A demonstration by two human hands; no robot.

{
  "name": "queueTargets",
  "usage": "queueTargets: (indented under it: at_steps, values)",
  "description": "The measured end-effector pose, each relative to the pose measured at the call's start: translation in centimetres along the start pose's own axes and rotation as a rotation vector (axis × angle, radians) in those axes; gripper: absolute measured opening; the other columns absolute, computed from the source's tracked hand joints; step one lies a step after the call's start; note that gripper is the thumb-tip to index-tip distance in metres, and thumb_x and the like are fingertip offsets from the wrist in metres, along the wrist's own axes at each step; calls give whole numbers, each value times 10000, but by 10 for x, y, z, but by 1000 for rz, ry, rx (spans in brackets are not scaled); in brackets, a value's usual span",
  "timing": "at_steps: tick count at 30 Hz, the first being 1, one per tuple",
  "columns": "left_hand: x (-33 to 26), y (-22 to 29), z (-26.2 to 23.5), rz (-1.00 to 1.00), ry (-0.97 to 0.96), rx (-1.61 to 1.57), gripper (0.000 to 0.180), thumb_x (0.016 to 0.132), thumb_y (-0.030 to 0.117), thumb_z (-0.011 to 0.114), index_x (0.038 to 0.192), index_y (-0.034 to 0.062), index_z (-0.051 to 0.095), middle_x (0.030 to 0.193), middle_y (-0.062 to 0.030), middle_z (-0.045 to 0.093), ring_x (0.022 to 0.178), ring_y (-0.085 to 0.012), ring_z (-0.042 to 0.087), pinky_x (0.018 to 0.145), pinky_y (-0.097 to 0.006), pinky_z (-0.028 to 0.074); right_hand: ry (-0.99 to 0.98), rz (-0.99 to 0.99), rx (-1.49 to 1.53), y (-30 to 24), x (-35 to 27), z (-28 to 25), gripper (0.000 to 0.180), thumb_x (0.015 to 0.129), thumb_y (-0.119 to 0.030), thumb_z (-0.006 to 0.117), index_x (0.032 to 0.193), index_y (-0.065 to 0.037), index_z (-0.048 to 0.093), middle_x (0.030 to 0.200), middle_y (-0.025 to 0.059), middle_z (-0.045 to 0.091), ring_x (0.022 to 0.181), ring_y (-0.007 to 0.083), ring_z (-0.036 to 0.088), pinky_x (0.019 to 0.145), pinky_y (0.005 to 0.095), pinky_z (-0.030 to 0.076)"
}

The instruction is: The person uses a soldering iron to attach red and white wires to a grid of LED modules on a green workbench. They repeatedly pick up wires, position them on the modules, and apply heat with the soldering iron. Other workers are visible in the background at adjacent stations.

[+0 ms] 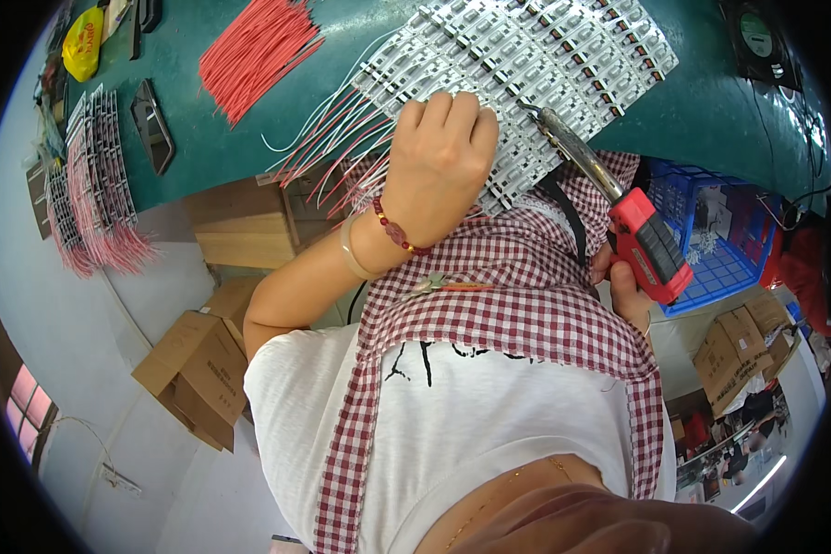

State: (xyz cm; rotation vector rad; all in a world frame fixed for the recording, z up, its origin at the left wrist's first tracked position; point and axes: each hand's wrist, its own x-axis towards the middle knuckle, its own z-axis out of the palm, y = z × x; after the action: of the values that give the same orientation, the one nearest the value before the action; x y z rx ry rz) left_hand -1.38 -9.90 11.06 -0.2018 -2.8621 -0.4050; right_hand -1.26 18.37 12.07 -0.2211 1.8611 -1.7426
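Observation:
A large panel of small circuit boards (517, 69) lies aslant across the front of the bench. Thin red and white wires (342, 152) fan out from its left edge. My left hand (441, 152) rests on the panel's lower left part, its fingers curled down and closed. The fingertips are hidden beneath the hand, so what they pinch cannot be made out. Below the panel's right side, my right hand (626, 291) grips a soldering gun (651, 240) by its red and black handle. Its metal barrel slants up to the left, and the bent tip is over the boards, right of my left hand.
On the green bench (171, 55) lie a bundle of red wires (258, 55) and a dark phone-shaped object (152, 127). Wired board panels (92, 175) hang over its left edge. A blue crate (711, 249) stands at right. Cardboard boxes (198, 369) sit below at left.

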Motion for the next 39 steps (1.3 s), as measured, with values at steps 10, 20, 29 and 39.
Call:
queueTargets:
  at_steps: [10, 20, 29, 39]
  values:
    - [-7, 3, 7, 20, 130, -145, 243, 680, 22, 620, 920, 37, 654, 735, -52, 494, 680, -218, 516, 618, -333, 416, 20, 40, 9, 2, -6, -3, 334, 892, -315, 614, 955, 11, 576, 692, 52, 561, 599, 119, 523, 545, 250, 421]
    - [-7, 9, 8, -11, 83, -168, 230, 689, -3, 629, 917, 19, 655, 734, -61, 475, 677, -225, 509, 624, -334, 420, 1, 35, -243, 23, -15, -19, 226, 846, -227, 656, 843, -2, 635, 677, 37, 595, 585, 122, 565, 528, 265, 446]
    - [-7, 8, 10, -3, 71, -154, 216, 697, -2, 631, 911, 19, 652, 737, -58, 472, 686, -222, 513, 637, -335, 420, 1, 27, -171, 4, -10, -12, 332, 860, -331, 628, 799, -5, 606, 661, 43, 579, 587, 135, 550, 552, 257, 431]
    - [-6, 9, 2, 26, 85, -150, 237, 679, 17, 609, 914, 15, 637, 746, -64, 482, 689, -222, 502, 620, -333, 401, 29, 10, -71, 7, -15, -11, 315, 849, -290, 663, 825, 20, 618, 642, 58, 587, 564, 135, 554, 527, 261, 439]
